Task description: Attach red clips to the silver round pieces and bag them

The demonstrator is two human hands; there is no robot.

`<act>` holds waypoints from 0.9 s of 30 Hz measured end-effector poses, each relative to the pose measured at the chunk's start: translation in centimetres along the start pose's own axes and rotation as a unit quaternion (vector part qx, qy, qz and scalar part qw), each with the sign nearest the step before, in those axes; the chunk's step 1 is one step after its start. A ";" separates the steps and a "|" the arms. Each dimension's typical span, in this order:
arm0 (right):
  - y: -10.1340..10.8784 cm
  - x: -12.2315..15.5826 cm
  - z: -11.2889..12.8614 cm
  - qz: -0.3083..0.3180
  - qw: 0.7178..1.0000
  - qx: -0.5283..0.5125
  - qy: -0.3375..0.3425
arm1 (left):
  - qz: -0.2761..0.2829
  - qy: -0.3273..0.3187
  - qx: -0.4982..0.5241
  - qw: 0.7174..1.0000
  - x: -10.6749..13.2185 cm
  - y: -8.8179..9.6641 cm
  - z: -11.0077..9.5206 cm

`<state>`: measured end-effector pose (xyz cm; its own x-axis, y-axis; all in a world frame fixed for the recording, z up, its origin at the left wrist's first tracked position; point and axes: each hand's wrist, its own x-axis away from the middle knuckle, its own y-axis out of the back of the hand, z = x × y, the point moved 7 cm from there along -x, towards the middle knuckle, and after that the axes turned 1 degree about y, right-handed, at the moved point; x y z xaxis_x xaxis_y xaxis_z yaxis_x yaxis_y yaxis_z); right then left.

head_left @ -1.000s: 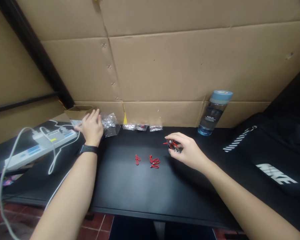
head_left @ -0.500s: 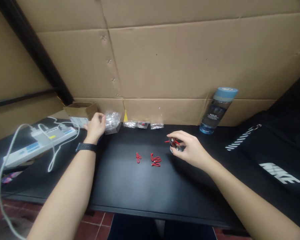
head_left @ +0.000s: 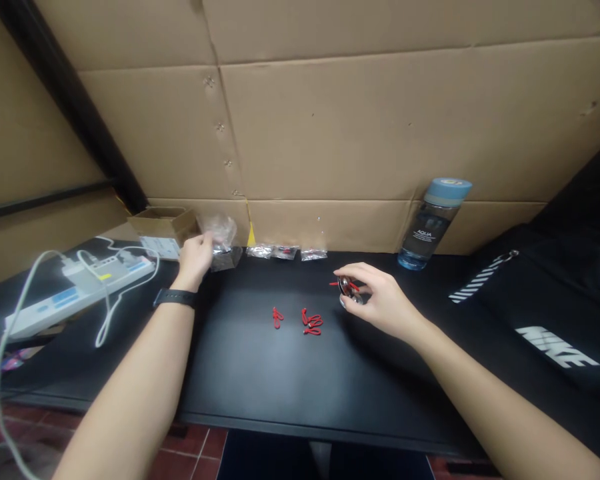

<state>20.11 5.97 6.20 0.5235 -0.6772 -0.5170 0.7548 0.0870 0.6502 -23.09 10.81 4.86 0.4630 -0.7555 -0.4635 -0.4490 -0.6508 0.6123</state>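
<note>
At the back left, my left hand (head_left: pixel 196 259) is closed at the edge of a crumpled clear plastic bag (head_left: pixel 222 230) and appears to pinch it; the fingertips are partly hidden. A small dark box-like thing (head_left: pixel 226 259) sits under the bag. On the right, my right hand (head_left: pixel 373 293) grips a small round shiny metal piece (head_left: pixel 345 285) with red cord sticking out, between thumb and fingers above the table. Several red cord loops (head_left: pixel 312 321) lie in a group on the table, with more red loops (head_left: pixel 277 317) just left of them.
Small clear packets (head_left: pixel 286 252) line the cardboard wall (head_left: pixel 330 133). An open cardboard box (head_left: pixel 167 223) and a white power strip (head_left: pixel 80 293) with cables are at left. A blue-capped bottle (head_left: pixel 433 223) and a black bag (head_left: pixel 545 313) stand at right on the black table (head_left: pixel 290 380).
My left hand has shifted slightly right, against the plastic bag, which has changed shape and shows more of the box below. My right hand keeps its grip in nearly the same place.
</note>
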 end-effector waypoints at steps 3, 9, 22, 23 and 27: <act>-0.2 0.0 -0.2 0.004 0.999 -0.045 -0.024 | 0.030 -0.036 0.043 0.998 1.0 -1.2 -2.7; -1.2 0.1 -0.5 0.060 0.970 -0.217 -0.092 | 0.185 -0.194 0.088 0.959 6.5 -4.5 -11.4; -1.9 0.6 -1.4 0.094 0.933 -0.299 -0.179 | 0.205 -0.315 0.086 0.923 11.1 -5.2 -16.4; -2.0 0.7 -1.6 0.096 0.926 -0.310 -0.192 | 0.214 -0.313 0.093 0.921 11.0 -5.2 -16.4; -2.4 0.9 -2.5 0.090 0.900 -0.357 -0.234 | 0.287 -0.316 0.127 0.895 11.2 -5.6 -16.2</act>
<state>19.77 6.98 2.78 0.5645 -0.8245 -0.0399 0.8238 0.5598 0.0893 -2.99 7.20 6.60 -0.3886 -0.8105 -0.4383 -0.6702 -0.0778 0.7381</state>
